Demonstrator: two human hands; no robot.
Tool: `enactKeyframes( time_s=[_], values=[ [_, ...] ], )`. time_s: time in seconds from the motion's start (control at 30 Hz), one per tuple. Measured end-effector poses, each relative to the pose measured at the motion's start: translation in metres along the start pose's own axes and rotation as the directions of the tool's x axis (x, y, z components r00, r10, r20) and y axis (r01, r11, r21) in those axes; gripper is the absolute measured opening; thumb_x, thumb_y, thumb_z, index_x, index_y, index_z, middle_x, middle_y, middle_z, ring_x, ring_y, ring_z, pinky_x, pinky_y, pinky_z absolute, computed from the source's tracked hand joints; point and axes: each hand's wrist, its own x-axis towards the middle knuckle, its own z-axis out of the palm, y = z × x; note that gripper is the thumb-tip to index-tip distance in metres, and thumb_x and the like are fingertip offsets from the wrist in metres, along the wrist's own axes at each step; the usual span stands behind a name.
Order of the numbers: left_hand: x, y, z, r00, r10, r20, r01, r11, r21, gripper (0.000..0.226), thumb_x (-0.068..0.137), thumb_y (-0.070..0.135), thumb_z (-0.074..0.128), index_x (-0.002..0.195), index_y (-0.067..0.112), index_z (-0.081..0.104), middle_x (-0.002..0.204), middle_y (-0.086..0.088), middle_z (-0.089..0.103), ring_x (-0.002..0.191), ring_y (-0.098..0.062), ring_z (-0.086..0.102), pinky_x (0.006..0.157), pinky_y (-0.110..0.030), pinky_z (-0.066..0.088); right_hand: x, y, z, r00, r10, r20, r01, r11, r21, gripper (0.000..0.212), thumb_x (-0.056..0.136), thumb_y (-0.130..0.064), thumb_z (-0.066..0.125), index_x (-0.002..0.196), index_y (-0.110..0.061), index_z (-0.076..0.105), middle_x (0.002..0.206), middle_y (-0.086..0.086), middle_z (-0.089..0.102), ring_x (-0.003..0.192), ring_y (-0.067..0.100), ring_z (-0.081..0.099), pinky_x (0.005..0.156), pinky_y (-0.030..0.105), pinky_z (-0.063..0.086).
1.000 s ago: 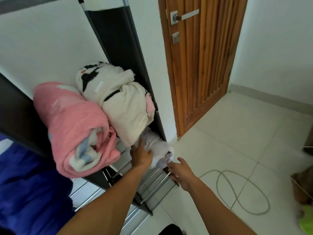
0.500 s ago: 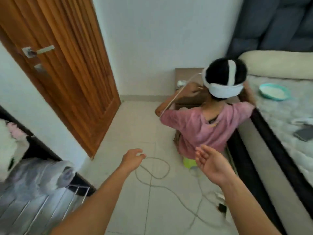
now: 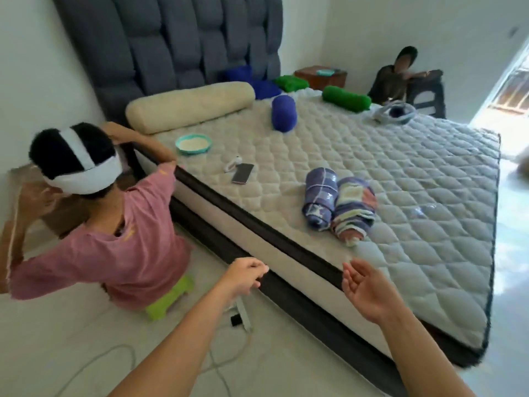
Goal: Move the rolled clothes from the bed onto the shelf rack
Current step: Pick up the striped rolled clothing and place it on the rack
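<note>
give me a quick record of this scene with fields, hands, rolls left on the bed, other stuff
left hand: left hand empty, fingers loosely curled, over the floor by the bed edge
right hand: right hand empty, palm open, over the bed edge
nearest rolls: blue checked fabric roll touching striped multicolour fabric roll
far rolls: dark blue roll, green roll
bed: quilted white mattress
other items: teal round bowl, pink-edged phone
shelf rack: not in view

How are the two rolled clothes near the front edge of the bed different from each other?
The blue checked roll is mostly dark blue with thin pale lines; the striped roll mixes blue, cream and pinkish red bands. The blue checked roll lies on the left, the striped roll on the right and slightly nearer the edge. Both lie touching, side by side, on the mattress.
</note>
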Motion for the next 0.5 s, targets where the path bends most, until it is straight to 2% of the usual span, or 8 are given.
enactKeyframes(
  time_s=[0.1, 0.17, 0.23, 0.33, 0.43, 0.5],
  values=[
    [0.034, 0.019, 0.044, 0.983, -0.003, 0.183, -0.032, 0.981, 0.191, 0.012, 0.092, 0.025, 0.058, 0.082, 0.018, 0.060, 0.077, 0.002, 0.057, 0.065, -0.012, 0.056, 0.060, -0.024, 0.047, 0.010, -0.015, -0.050, 0.996, -0.023, -0.084, 0.032, 0.993, 0.111, 0.014, 0.097, -0.019, 0.047, 0.099, -0.010, 0.058, 0.096, 0.006, 0.058, 0.076, 0.013, 0.054, 0.049, 0.019, 0.055],
    [0.062, 0.038, 0.066, 0.969, -0.035, 0.244, -0.036, 0.959, 0.282, 0.011, 0.092, 0.027, 0.057, 0.089, 0.017, 0.059, 0.079, 0.002, 0.056, 0.066, -0.012, 0.054, 0.056, -0.023, 0.043, 0.022, -0.025, -0.074, 0.992, -0.016, -0.123, 0.032, 0.992, 0.126, 0.015, 0.096, -0.019, 0.049, 0.103, -0.009, 0.057, 0.098, 0.008, 0.059, 0.076, 0.014, 0.055, 0.049, 0.019, 0.055],
    [0.095, 0.058, 0.087, 0.967, -0.035, 0.253, -0.049, 0.947, 0.317, 0.013, 0.093, 0.028, 0.056, 0.098, 0.015, 0.057, 0.086, -0.001, 0.057, 0.065, -0.013, 0.054, 0.052, -0.021, 0.039, 0.041, -0.037, -0.094, 0.986, -0.015, -0.165, 0.039, 0.989, 0.145, 0.019, 0.095, -0.017, 0.050, 0.109, -0.006, 0.056, 0.101, 0.010, 0.060, 0.079, 0.016, 0.056, 0.053, 0.021, 0.057],
    [0.155, 0.090, 0.117, 0.977, 0.025, 0.210, -0.106, 0.917, 0.384, 0.026, 0.091, 0.026, 0.059, 0.111, 0.010, 0.058, 0.100, -0.008, 0.060, 0.072, -0.024, 0.064, 0.056, -0.025, 0.048, 0.086, -0.061, -0.119, 0.969, -0.017, -0.246, 0.057, 0.986, 0.158, 0.026, 0.095, -0.016, 0.050, 0.118, -0.005, 0.053, 0.104, 0.012, 0.059, 0.086, 0.019, 0.057, 0.070, 0.028, 0.050],
    [0.221, 0.120, 0.146, 0.973, 0.022, 0.231, -0.126, 0.887, 0.444, 0.029, 0.091, 0.024, 0.060, 0.114, 0.007, 0.060, 0.101, -0.012, 0.059, 0.071, -0.024, 0.061, 0.054, -0.021, 0.051, 0.154, -0.088, -0.124, 0.961, 0.045, -0.274, -0.008, 0.991, 0.134, 0.026, 0.094, -0.018, 0.051, 0.118, -0.007, 0.053, 0.111, 0.014, 0.057, 0.088, 0.020, 0.057, 0.071, 0.030, 0.046],
    [0.271, 0.136, 0.164, 0.971, 0.020, 0.240, -0.146, 0.841, 0.520, 0.023, 0.089, 0.027, 0.061, 0.104, 0.009, 0.065, 0.105, -0.018, 0.066, 0.089, -0.030, 0.065, 0.073, -0.029, 0.054, 0.205, -0.107, -0.114, 0.955, 0.123, -0.271, -0.106, 0.991, 0.076, 0.018, 0.095, -0.021, 0.051, 0.110, -0.012, 0.054, 0.109, 0.014, 0.056, 0.085, 0.020, 0.056, 0.068, 0.031, 0.045]
  ],
)
